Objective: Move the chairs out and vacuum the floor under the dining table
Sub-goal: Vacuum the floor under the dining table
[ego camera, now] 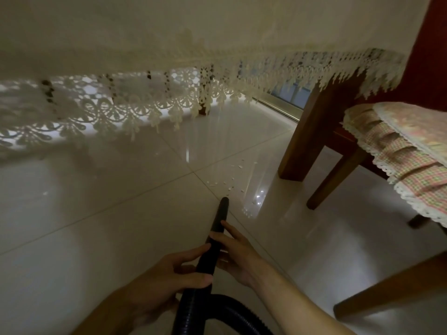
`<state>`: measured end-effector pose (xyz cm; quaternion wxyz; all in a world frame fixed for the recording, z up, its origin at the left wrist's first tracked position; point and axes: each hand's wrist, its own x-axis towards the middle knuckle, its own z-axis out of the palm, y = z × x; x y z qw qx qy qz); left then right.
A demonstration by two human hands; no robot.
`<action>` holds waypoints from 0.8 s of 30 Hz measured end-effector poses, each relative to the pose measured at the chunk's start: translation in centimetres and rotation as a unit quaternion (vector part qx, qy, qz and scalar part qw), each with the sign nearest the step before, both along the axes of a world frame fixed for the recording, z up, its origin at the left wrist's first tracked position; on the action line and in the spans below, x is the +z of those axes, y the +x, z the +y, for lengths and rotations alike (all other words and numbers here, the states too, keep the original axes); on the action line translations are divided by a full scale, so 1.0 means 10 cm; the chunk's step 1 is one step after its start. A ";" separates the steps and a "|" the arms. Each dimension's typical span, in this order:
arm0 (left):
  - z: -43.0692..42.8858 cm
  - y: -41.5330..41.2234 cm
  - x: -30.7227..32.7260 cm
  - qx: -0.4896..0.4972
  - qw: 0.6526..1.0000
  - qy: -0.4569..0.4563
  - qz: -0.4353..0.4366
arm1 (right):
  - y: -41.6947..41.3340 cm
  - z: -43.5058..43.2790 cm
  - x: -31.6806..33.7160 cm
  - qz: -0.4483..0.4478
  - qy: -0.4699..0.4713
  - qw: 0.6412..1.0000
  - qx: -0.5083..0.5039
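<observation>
A black vacuum nozzle (219, 223) points forward and down at the glossy tiled floor (96, 213), its ribbed hose (193, 308) curving back at the bottom. My left hand (174, 269) grips the tube from the left. My right hand (235, 252) holds it from the right with the index finger stretched along it. Several small white crumbs (232, 175) lie just ahead of the nozzle tip. A cream tablecloth with a lace hem (169, 102) hangs over the dining table above. A wooden table leg (312, 131) stands at the right.
A wooden chair with a checked, lace-edged seat cushion (406, 151) stands at the right beside the table leg, its leg (331, 180) on the floor. Another wooden beam (396, 288) crosses the bottom right. A far table leg (203, 105) shows behind the lace.
</observation>
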<state>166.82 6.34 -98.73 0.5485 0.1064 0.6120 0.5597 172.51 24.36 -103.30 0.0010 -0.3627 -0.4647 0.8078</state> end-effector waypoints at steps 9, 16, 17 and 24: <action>0.36 -0.21 -0.15 -0.042 0.999 0.002 -0.009 | -0.17 0.37 -0.21 0.027 -0.012 1.000 -0.002; 0.68 -0.33 -0.10 -0.086 0.996 -0.033 -0.016 | -0.16 0.61 -0.22 0.025 -0.037 0.999 -0.004; 0.72 -0.35 -0.07 -0.093 0.995 -0.037 -0.012 | -0.16 0.63 -0.20 0.020 -0.037 0.999 -0.011; 0.83 -0.40 -0.03 -0.130 0.990 -0.049 0.003 | -0.15 0.67 -0.23 0.024 -0.036 0.997 -0.057</action>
